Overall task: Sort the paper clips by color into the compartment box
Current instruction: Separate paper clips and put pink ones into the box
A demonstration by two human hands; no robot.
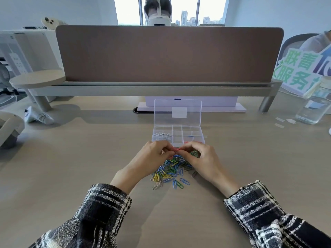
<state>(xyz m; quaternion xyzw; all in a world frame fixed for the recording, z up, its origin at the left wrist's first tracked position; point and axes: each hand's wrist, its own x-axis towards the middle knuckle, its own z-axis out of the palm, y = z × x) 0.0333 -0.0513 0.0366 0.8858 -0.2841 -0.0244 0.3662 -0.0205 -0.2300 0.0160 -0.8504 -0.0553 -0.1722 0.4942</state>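
Observation:
A clear plastic compartment box (194,130) sits open on the desk, its lid (177,111) standing upright behind it. Silver clips (162,134) lie in its left compartment and one blue clip (190,136) in a right one. A loose pile of blue, green, yellow and silver paper clips (170,173) lies in front of the box. Above the pile's far edge, my left hand (152,157) and my right hand (200,158) meet fingertip to fingertip, both pinching a small bunch of red clips (176,149). The box's near edge is hidden behind my fingers.
A brown desk divider (168,52) runs across the back, with a person seated behind it. A glass jar (316,106) stands at the right with paper scraps (284,121) beside it. A white controller (38,117) lies at the left.

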